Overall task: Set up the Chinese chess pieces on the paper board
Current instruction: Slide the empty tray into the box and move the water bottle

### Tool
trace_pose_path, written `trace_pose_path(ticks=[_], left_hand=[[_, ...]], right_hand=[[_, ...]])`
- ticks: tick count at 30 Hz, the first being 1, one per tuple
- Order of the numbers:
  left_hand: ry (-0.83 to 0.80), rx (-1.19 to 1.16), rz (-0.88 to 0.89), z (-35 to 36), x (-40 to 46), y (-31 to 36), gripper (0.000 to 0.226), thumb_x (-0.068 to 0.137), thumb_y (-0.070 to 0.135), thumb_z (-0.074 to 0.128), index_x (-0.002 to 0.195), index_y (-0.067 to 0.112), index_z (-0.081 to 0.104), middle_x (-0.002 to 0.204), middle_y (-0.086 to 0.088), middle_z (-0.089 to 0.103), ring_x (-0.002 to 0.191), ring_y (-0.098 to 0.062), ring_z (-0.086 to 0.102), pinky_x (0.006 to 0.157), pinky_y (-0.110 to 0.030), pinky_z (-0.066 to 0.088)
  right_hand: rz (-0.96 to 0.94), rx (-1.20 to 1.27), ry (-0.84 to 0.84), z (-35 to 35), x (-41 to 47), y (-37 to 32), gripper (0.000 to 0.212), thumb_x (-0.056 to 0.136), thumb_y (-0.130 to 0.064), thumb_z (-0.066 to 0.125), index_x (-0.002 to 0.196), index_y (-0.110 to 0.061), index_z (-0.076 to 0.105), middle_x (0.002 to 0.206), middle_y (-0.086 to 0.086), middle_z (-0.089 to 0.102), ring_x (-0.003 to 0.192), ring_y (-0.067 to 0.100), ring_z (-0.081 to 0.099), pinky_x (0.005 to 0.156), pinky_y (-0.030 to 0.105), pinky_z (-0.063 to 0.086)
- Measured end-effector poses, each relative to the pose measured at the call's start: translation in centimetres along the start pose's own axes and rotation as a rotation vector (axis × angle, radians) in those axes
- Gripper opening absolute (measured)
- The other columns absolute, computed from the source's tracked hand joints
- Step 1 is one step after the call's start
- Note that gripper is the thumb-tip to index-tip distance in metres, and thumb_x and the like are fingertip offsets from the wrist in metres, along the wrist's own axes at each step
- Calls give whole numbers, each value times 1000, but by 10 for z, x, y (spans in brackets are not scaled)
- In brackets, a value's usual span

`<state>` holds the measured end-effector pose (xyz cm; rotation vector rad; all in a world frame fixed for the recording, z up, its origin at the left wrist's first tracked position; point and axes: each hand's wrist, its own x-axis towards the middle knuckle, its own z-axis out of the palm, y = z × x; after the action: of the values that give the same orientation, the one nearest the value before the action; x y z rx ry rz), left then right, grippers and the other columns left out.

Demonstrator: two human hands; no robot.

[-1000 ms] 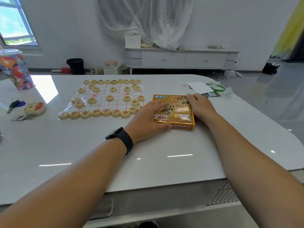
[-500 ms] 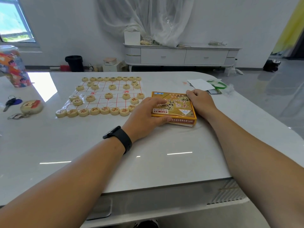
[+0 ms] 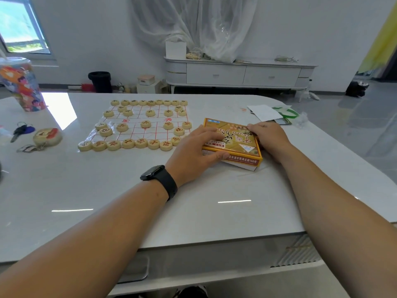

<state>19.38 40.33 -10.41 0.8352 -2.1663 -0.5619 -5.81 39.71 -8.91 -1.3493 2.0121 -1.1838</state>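
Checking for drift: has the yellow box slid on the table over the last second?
No. The yellow box keeps the same gap to the paper board; only the camera shifted.

The box lid reads "Chinese" upside down — its front edge ends in "156号". The chess pieces carry red and dark characters — too small to read surely.
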Motion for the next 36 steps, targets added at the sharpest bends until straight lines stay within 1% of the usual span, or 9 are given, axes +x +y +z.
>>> trace_pose_path(ticks=[3, 9, 11, 15, 18, 23, 28, 31, 36], left_hand=[[-97, 42, -38, -1, 2, -2, 48, 89, 45, 73, 133, 27, 64, 148, 8, 50, 135, -7, 42, 111, -22, 31], [-57, 10, -20, 0, 0, -2, 41, 93, 37, 70, 131, 24, 65, 147, 6, 49, 136, -4, 37, 112, -18, 26], [-37, -36, -21, -2, 0, -1, 39, 91, 36, 72, 129, 24, 67, 145, 6, 50, 129, 1, 37, 104, -6, 26], [-104, 7, -71, -2, 3, -1, 39, 94, 38, 68, 132, 27, 65, 148, 6, 50, 134, -9, 44, 108, -25, 31], [-165, 48, -120, -2, 4, 1, 42, 97, 38, 64, 139, 28, 60, 150, 6, 48, 138, -13, 42, 106, -21, 26], [-252, 174, -116, 2, 2, 4, 50, 99, 52, 54, 145, 32, 53, 154, 10, 41, 138, -12, 41, 106, -22, 29], [-126, 211, -130, 5, 2, 11, 68, 93, 69, 49, 151, 35, 42, 160, 9, 32, 139, -15, 41, 108, -35, 39], [-231, 341, -138, 10, 3, 11, 76, 94, 66, 50, 158, 32, 28, 167, 5, 19, 151, -18, 24, 117, -39, 30], [-311, 404, -155, 24, 17, 10, 81, 98, 65, 43, 162, 24, 14, 170, -2, 2, 156, -19, 0, 123, -43, 18]], right_hand=[[44, 59, -9, -1, 3, 6, 28, 91, -42, 66, 83, -16, 73, 90, 4, 77, 92, 28, 72, 91, 50, 58], [-28, -245, 17, 3, 4, -1, 26, 104, -36, 46, 108, -18, 64, 107, -1, 59, 101, 19, 54, 81, 32, 38], [-7, -151, -23, 2, 4, 1, 26, 105, -35, 44, 112, -18, 62, 112, 0, 62, 103, 19, 57, 82, 33, 40], [-17, -155, -23, 3, 0, 0, 28, 106, -36, 41, 116, -18, 60, 113, 0, 63, 104, 19, 58, 82, 35, 42], [-23, -271, -29, 6, 2, 1, 29, 105, -42, 41, 112, -19, 58, 108, -1, 61, 101, 19, 56, 80, 35, 40], [-28, -487, -22, 7, 3, 0, 38, 95, -59, 49, 106, -27, 64, 118, 3, 62, 113, 29, 55, 98, 49, 48], [-338, -475, 201, 10, -18, -15, 32, 101, -37, 50, 124, -21, 67, 129, 5, 59, 121, 24, 53, 100, 43, 44], [-372, -451, 12, 18, -33, -17, 40, 103, -39, 45, 132, -22, 66, 138, 4, 59, 127, 22, 52, 105, 38, 42], [-258, -704, -246, 12, -21, -14, 50, 109, -46, 30, 157, -32, 36, 167, -7, 25, 152, 19, 24, 121, 44, 23]])
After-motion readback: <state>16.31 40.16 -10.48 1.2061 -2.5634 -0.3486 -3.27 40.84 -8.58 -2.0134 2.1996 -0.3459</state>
